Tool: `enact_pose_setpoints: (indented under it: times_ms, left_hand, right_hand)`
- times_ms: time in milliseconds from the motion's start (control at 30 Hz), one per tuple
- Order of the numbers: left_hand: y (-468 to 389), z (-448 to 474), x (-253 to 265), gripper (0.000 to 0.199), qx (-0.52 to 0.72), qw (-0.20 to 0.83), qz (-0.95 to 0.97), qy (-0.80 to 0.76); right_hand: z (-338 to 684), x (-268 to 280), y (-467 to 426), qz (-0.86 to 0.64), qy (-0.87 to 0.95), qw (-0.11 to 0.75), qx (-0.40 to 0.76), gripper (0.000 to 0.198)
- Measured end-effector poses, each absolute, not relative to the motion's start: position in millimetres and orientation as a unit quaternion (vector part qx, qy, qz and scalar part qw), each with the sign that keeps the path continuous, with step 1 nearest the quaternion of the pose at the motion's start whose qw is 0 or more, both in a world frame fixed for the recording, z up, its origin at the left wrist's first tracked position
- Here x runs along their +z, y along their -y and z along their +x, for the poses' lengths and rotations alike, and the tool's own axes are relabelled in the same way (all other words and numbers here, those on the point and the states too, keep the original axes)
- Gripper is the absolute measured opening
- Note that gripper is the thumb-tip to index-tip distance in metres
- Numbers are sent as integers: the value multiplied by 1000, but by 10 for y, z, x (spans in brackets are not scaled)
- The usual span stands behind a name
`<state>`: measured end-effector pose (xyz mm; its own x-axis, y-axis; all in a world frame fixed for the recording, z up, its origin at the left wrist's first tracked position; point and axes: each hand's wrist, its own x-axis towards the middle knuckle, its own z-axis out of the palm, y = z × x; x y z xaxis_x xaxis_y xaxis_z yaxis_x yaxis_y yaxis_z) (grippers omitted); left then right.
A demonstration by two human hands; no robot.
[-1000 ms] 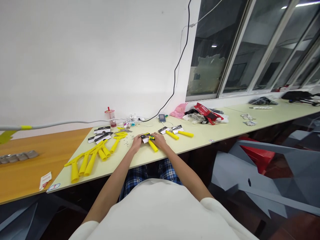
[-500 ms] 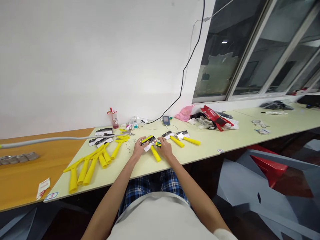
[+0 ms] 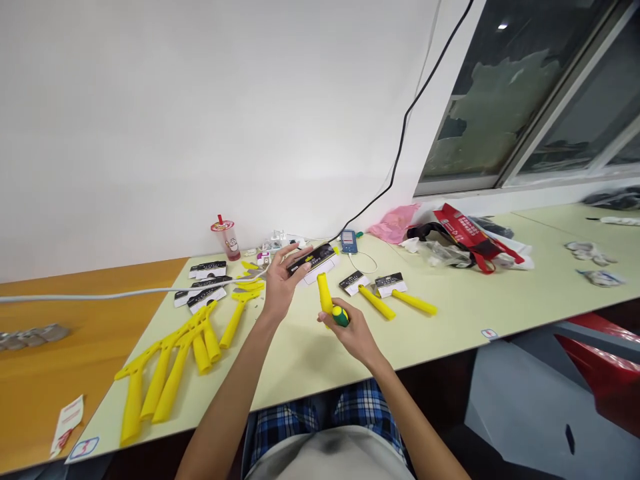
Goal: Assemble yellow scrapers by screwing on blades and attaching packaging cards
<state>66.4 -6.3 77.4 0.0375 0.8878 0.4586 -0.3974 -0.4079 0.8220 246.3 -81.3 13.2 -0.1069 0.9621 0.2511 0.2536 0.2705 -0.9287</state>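
Note:
My left hand [image 3: 281,285] grips the black-and-white card sleeve [image 3: 316,260] on the head of a yellow-handled scraper, lifted above the table. My right hand [image 3: 356,335] is closed around the scraper's yellow handle [image 3: 325,292]. The same hand also holds a green-and-yellow screwdriver [image 3: 341,316]; its shaft is hidden. To the right lie two yellow-handled scrapers with card sleeves, a nearer scraper [image 3: 378,303] and a farther scraper [image 3: 415,302]. Several bare yellow plastic handles [image 3: 173,380] overlap at the left, with more card sleeves [image 3: 207,269] behind them.
A lidded cup with straw [image 3: 230,240] stands near the wall. A blue device [image 3: 349,241] on a cable, a pink bag [image 3: 395,223] and a red bag [image 3: 465,233] lie along the back. A grey cable [image 3: 125,294] crosses the left side.
The scraper has been raised and tilted upward between my hands. My right hand has shifted onto its handle, keeping the screwdriver. The view has moved closer and turned slightly.

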Motion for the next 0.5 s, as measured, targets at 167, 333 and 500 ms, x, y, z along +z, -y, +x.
enact_pose_setpoints:
  times_ms: [167, 333, 500]
  left_hand:
    - [-152, 678, 1095, 50, 643, 495, 550, -198]
    - [-343, 709, 1275, 44, 628, 508, 564, -173]
    - [-416, 770, 1351, 39, 657, 483, 552, -171]
  right_hand:
    - [2488, 203, 804, -476, 620, 474, 405, 45]
    - [2495, 333, 781, -459, 599, 468, 460, 40]
    - [2512, 458, 723, -458, 586, 482, 463, 38]
